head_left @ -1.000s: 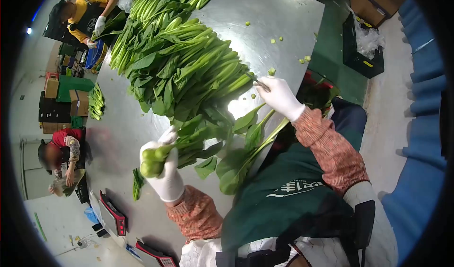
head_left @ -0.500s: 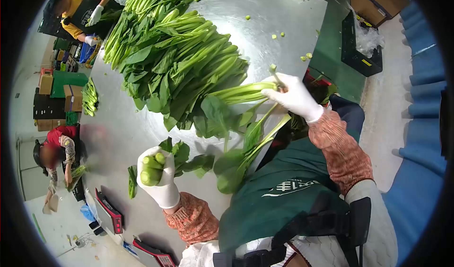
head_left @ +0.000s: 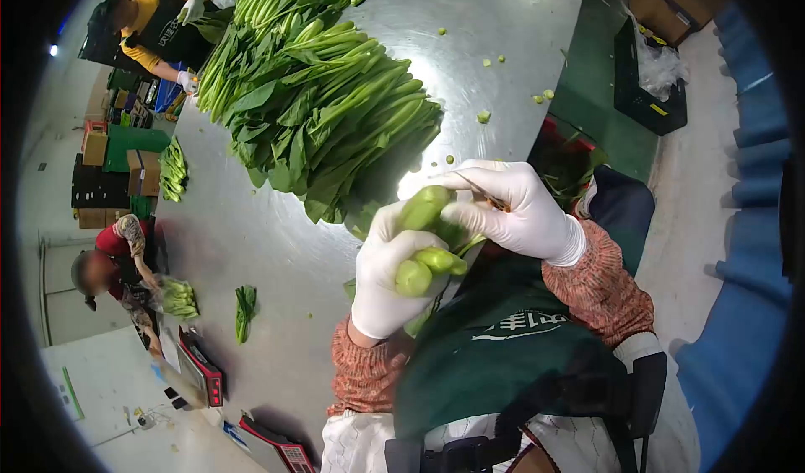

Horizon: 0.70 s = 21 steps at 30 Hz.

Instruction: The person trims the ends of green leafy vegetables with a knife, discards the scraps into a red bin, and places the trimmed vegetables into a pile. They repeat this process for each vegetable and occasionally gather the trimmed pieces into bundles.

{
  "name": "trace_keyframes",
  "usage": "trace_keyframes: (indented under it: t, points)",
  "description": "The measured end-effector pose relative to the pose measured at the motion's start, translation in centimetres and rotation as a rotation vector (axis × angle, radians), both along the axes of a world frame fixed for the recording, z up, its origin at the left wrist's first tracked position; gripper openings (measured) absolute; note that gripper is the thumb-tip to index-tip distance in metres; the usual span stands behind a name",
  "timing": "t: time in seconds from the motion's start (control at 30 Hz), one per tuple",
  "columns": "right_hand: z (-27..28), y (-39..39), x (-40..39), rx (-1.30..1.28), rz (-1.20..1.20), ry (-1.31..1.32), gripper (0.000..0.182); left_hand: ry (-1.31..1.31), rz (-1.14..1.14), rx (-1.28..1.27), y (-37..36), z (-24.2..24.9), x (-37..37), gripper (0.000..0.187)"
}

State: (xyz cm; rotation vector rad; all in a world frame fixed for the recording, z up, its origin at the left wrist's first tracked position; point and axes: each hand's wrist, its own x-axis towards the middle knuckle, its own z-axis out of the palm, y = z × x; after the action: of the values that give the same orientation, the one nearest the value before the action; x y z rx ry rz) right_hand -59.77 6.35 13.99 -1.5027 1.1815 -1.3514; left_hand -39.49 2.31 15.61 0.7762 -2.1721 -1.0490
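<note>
My left hand, in a white glove, is closed around several thick green choy sum stalks, their pale cut ends facing up. Against it, my right hand, also gloved, pinches a thin brownish, blade-like tool, whose exact kind is hard to see. Its fingertips are beside the top of one stalk in the left hand. Leaves hang below the hands, partly hidden by them. Beyond lies a large heap of leafy choy sum on the metal table.
Cut stalk bits lie on the table. A small green bunch and red scales are to the left. Two co-workers, one in a yellow shirt, work across the table. A black crate holds clear plastic.
My left hand has moved right and up with its stalks, meeting my right hand. The stalks in my right hand have left it, and a trimmed piece now lies on the table.
</note>
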Motion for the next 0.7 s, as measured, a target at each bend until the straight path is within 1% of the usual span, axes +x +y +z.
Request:
trace_keyframes:
  t: [0.07, 0.17, 0.27, 0.3, 0.4, 0.43, 0.47, 0.5, 0.53, 0.57, 0.67, 0.7]
  points:
    - [-0.6, 0.7, -0.6, -0.104, -0.182, 0.374, 0.042, -0.033, 0.037, 0.013, 0.2, -0.3, 0.3, 0.033]
    - [-0.8, 1.6, 0.3, -0.077, -0.240, 0.549, 0.051, -0.053, 0.024, -0.039, 0.3, 0.2, 0.0, 0.034]
    - [-0.8, 1.4, 0.7, -0.048, -0.284, 0.571, 0.062, -0.106, -0.013, -0.006, 0.6, -0.1, 0.1, 0.032]
    - [-0.8, 1.2, 0.5, -0.009, -0.274, 0.528, 0.054, -0.079, -0.009, 0.014, 0.6, -0.1, -0.1, 0.032]
    - [-4.7, -0.5, -1.0, 0.290, -0.255, 0.719, 0.044, -0.009, 0.001, 0.074, 1.0, 0.2, 0.1, 0.031]
    - [-5.9, -0.6, -1.7, 0.315, -0.283, 0.651, 0.030, 0.006, -0.012, 0.091, 1.0, 0.4, 0.5, 0.031]
    - [-5.9, -0.4, -2.0, 0.292, -0.272, 0.375, 0.023, 0.025, -0.018, 0.107, 0.7, 0.5, 0.8, 0.032]
    - [-4.6, -0.5, -1.8, 0.265, -0.287, 0.243, 0.022, 0.036, -0.017, 0.070, 0.2, 0.3, 0.9, 0.031]
    - [-3.5, -0.1, -1.1, 0.258, -0.298, 0.098, 0.021, 0.006, 0.000, 0.124, -0.1, 0.3, 1.2, 0.033]
    - [-4.7, -0.3, -1.3, 0.131, -0.189, 0.034, 0.036, 0.019, -0.027, 0.165, -0.3, 0.1, 1.7, 0.032]
    - [0.8, -0.4, -0.9, 0.286, 0.167, -0.174, 0.044, 0.077, -0.166, 0.297, -2.0, -0.1, 2.2, 0.030]
    - [1.1, -0.8, -0.6, 0.230, 0.230, -0.175, 0.049, 0.095, -0.215, 0.353, -2.5, -0.1, 2.4, 0.029]
